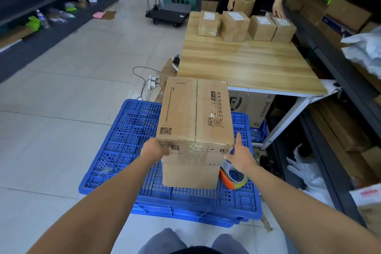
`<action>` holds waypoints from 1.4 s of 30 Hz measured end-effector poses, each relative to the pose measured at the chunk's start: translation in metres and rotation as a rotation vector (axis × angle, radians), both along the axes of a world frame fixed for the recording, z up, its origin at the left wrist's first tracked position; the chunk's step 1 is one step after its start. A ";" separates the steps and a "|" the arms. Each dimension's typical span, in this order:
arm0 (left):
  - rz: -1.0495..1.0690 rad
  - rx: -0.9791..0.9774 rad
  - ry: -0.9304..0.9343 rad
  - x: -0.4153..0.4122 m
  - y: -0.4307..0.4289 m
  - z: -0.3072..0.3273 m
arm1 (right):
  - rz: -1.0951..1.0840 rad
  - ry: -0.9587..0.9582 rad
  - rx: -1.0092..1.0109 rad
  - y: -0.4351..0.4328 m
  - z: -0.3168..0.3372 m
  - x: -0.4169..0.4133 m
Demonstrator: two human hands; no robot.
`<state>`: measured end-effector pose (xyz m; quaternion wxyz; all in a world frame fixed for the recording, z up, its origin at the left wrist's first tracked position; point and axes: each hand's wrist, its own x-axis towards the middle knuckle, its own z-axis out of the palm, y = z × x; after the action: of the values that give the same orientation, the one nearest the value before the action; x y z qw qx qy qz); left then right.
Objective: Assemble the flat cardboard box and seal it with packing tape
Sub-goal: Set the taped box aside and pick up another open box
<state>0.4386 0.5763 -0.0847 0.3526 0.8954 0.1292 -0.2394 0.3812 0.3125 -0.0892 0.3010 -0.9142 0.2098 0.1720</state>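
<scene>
A brown cardboard box (pixel 195 113), closed and glossy with clear tape along its seam and near edge, is held up between both hands above a blue plastic pallet (pixel 127 140). My left hand (pixel 155 149) grips its near left corner. My right hand (pixel 240 154) presses its near right corner, thumb up along the side. Under it a second plain cardboard box (pixel 190 176) rests on the pallet. A tape dispenser (pixel 234 176) with an orange handle and a yellowish roll lies on the pallet just right of that lower box.
A wooden table (pixel 247 62) stands ahead to the right with several sealed, labelled boxes (pixel 234 26) at its far end, where another person's hands (pixel 278 11) rest. Shelves line both sides. A black trolley (pixel 167 14), a power strip and cables (pixel 152 82) are on the tiled floor.
</scene>
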 end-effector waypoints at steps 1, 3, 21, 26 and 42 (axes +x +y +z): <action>0.023 -0.076 0.040 0.001 -0.002 0.004 | -0.021 0.015 0.063 0.000 0.000 0.000; 0.107 -0.202 0.098 0.002 -0.005 0.014 | -0.086 -0.008 0.182 0.001 0.004 0.004; 0.224 -0.448 0.590 -0.004 0.000 0.030 | -0.431 0.329 0.545 0.019 0.043 0.032; -0.009 0.048 0.392 0.008 0.019 0.053 | -0.336 0.203 0.512 0.005 0.047 0.039; -0.121 0.293 -0.096 0.005 -0.035 0.025 | -0.103 0.008 0.141 0.033 0.025 0.029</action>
<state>0.4440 0.5413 -0.0597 0.2092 0.9537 0.0916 -0.1956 0.4099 0.3452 -0.0641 0.3722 -0.8782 0.2448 0.1741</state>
